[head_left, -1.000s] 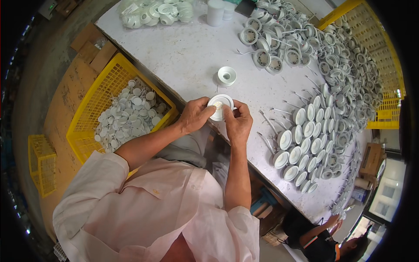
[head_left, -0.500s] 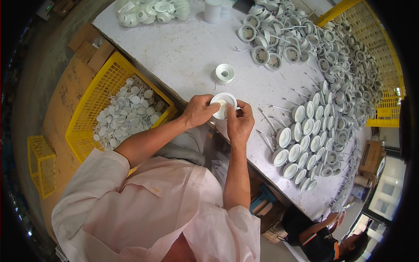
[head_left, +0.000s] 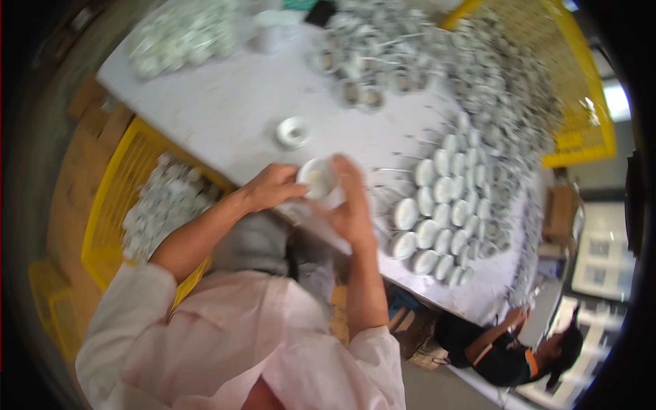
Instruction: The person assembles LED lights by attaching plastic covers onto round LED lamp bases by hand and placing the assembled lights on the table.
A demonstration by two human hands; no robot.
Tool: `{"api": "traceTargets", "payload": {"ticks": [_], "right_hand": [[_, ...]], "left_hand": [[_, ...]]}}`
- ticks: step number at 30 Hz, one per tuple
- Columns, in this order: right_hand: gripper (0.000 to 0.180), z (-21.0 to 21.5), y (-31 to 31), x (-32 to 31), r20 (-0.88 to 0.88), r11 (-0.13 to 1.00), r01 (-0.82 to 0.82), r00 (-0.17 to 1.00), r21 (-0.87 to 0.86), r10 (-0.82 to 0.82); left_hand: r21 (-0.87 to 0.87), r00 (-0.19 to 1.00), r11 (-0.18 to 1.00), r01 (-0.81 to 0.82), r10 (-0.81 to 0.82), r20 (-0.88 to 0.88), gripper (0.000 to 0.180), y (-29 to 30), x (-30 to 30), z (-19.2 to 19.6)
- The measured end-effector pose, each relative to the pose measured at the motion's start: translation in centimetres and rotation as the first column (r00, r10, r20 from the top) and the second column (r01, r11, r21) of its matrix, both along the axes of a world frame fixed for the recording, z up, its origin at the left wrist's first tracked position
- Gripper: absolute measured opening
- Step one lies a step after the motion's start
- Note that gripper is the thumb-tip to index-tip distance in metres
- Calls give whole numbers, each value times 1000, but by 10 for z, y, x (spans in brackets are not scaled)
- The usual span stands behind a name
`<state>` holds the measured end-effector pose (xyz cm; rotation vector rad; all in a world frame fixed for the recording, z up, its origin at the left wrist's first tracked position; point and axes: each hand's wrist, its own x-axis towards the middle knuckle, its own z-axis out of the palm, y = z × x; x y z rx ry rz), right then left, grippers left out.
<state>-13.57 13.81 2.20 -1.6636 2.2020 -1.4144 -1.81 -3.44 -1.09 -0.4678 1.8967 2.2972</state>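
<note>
Both my hands hold one small round white cup-shaped part point(head_left: 318, 179) just above the near edge of the white table point(head_left: 232, 102). My left hand point(head_left: 272, 188) grips its left side. My right hand point(head_left: 352, 205) wraps its right side, fingers over the rim. A second round white part point(head_left: 292, 132) lies alone on the table just beyond my hands. The picture is blurred by motion.
Rows of white round parts with wire clips point(head_left: 437, 205) lie to the right of my hands, and more are heaped further back point(head_left: 437, 61). A yellow crate point(head_left: 116, 205) of white parts stands at my left. Another person point(head_left: 506, 345) crouches at the lower right.
The view has swung and blurred. My hands keep hold of the white part, and my right fingers have moved further over its rim.
</note>
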Motion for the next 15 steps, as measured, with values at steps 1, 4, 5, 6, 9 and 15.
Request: {"api": "traceTargets", "payload": {"ticks": [1,4,5,6,9,15], "right_hand": [[78,6,-5,2,-1,998,-12,1000,65,12],[74,20,-5,-14,-202,959,62,979,278,-4],[72,24,1,-18,-191,946,78,982,315,-17],[72,27,4,-24,-203,941,112,978,320,-47],[70,27,10,-55,-272,925,160,960,346,-64],[71,13,29,-165,-288,925,174,955,339,-75]], "left_hand": [[4,1000,1000,2,-2,-9,29,1,-2,-3],[45,998,999,13,-11,-61,24,7,-21,12],[34,999,999,28,-26,-43,25,12,-29,13],[21,999,999,39,-39,-24,27,15,-40,14],[-251,979,952,175,-141,146,29,20,-77,30],[-125,992,991,38,-22,123,34,39,-141,4]]}}
